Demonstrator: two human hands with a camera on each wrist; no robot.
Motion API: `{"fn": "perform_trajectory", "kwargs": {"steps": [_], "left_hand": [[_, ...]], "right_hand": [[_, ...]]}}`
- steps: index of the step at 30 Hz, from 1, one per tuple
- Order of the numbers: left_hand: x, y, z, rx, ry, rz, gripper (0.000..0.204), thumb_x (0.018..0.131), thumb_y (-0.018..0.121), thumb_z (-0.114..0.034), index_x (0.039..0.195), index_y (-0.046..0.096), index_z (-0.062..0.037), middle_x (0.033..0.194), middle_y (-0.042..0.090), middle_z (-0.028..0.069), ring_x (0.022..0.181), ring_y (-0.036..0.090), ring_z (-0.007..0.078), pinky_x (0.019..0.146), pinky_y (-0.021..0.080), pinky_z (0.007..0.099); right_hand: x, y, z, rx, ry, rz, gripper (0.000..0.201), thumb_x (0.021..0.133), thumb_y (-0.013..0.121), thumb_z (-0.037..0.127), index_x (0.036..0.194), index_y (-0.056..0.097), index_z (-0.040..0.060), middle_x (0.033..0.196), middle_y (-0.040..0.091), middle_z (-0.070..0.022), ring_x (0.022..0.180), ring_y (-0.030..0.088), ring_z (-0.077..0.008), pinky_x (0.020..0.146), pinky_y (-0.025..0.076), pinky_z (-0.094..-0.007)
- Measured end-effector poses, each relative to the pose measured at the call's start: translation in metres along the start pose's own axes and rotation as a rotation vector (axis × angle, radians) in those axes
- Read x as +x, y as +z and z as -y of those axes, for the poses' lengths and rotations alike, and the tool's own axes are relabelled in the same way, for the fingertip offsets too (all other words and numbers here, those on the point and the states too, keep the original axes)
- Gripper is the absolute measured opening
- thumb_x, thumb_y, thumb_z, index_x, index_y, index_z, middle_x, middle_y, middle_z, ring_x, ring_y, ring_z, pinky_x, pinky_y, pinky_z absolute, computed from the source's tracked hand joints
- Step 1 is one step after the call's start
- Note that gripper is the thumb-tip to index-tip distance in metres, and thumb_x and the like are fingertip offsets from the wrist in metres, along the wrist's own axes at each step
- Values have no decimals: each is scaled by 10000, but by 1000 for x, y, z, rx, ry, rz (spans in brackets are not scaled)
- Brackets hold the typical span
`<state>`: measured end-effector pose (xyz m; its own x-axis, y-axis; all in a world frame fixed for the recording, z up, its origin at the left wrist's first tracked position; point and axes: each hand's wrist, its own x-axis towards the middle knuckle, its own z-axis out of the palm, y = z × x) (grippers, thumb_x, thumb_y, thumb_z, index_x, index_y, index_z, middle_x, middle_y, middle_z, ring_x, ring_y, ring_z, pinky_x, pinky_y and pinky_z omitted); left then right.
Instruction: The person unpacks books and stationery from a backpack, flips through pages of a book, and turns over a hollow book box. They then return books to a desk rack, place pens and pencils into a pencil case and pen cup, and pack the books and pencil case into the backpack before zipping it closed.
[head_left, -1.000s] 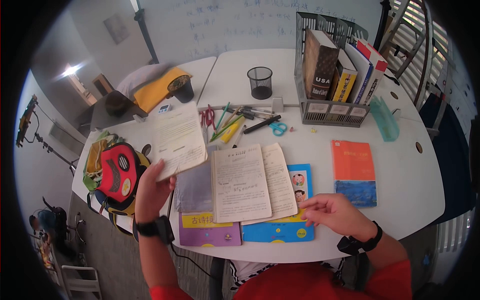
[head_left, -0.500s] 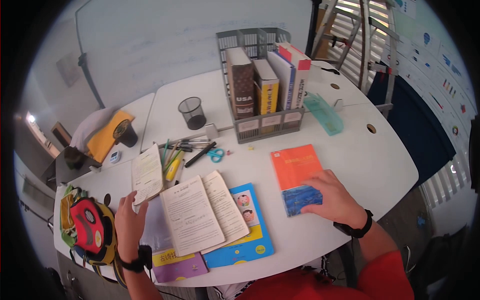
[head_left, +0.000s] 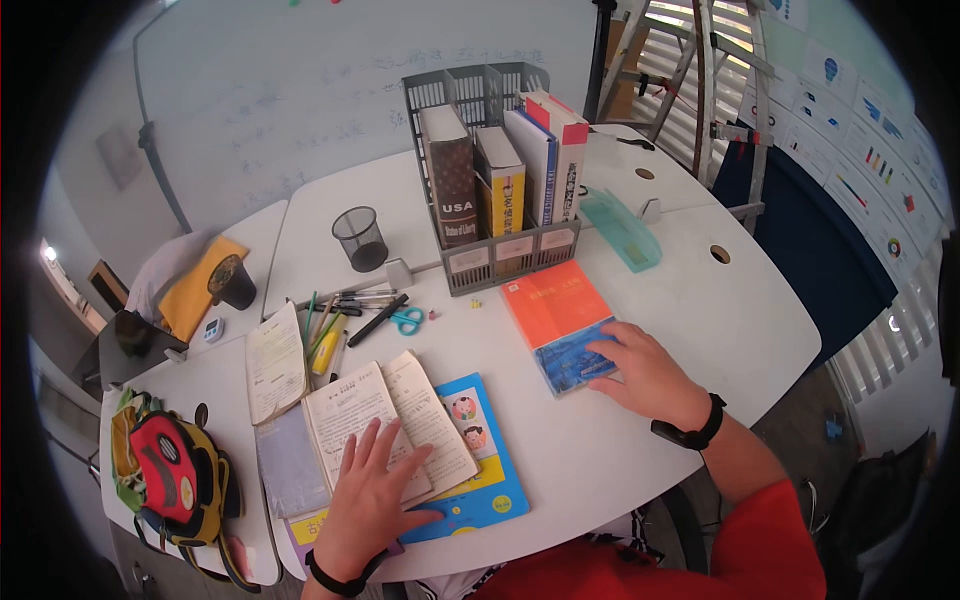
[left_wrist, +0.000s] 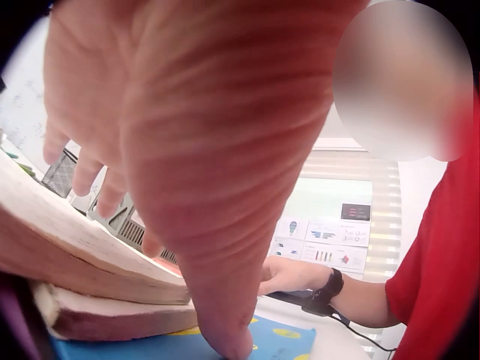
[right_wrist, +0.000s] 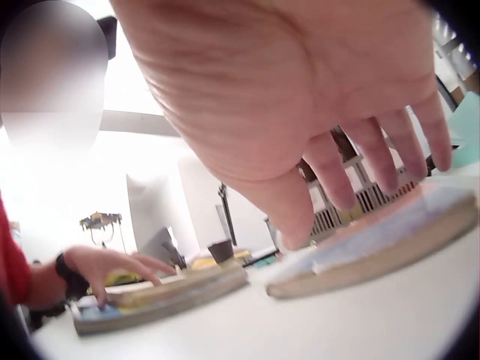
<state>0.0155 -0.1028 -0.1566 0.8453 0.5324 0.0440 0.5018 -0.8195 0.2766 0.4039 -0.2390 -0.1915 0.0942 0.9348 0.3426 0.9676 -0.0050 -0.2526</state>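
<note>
My left hand (head_left: 370, 490), fingers spread, is over the worn printed booklets. One booklet (head_left: 345, 405) lies on top of another (head_left: 425, 400); a blue workbook (head_left: 490, 505) with cartoon children lies under them. In the left wrist view, the thumb comes down by the booklets' edge over the blue cover (left_wrist: 285, 341). A third worn booklet (head_left: 275, 365) lies to the left, overlapping a grey-purple book (head_left: 290, 465). My right hand (head_left: 650, 375) is at the near end of an orange-and-blue book (head_left: 545, 305), fingers extended over its blue part.
Behind the orange book stands a grey file rack (head_left: 515, 262) of upright books. Pens, teal scissors (head_left: 407, 320) and a yellow marker (head_left: 327, 345) lie beyond the booklets. A mesh cup (head_left: 360, 240), red-yellow backpack (head_left: 180, 465) and teal tray (head_left: 622, 230) are also on the tables.
My left hand has put the third booklet down at left and moved right over the other booklets. My right hand has reached the orange book, which has slid nearer the rack. The view has turned right.
</note>
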Motion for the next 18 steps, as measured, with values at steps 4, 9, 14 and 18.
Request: {"fn": "perform_trajectory", "kwargs": {"steps": [4, 9, 14, 18], "left_hand": [[4, 4, 3, 36, 4, -13, 766, 702, 939, -338, 1398, 652, -193, 1559, 472, 221, 1487, 397, 491, 1232, 312, 628], [2, 14, 3, 90, -86, -25, 746, 786, 877, -264, 1463, 581, -163, 1562, 470, 214, 1481, 409, 479, 1219, 328, 629], [3, 14, -22, 37, -115, -89, 656, 789, 865, -175, 1394, 623, -102, 1524, 511, 220, 1438, 464, 476, 1196, 376, 604], [6, 25, -22, -160, 12, -198, 600, 898, 752, -50, 1465, 560, -35, 1505, 486, 302, 1374, 474, 530, 1137, 430, 562]], "right_hand": [[31, -49, 26, 433, 61, 56, 371, 855, 843, 169, 1165, 729, 0, 1121, 713, -175, 1055, 697, -329, 915, 563, -423], [48, -130, 72, 1064, -57, -212, 231, 859, 807, 96, 1037, 750, -40, 992, 767, -151, 875, 724, -262, 827, 575, -370], [53, -143, 98, 1609, -684, -278, 116, 964, 690, 65, 850, 667, 69, 958, 674, -105, 857, 662, -251, 613, 527, -311], [88, -117, 120, 1644, -596, -336, 124, 973, 668, 76, 850, 660, 72, 956, 668, -109, 852, 658, -260, 622, 525, -331]]}}
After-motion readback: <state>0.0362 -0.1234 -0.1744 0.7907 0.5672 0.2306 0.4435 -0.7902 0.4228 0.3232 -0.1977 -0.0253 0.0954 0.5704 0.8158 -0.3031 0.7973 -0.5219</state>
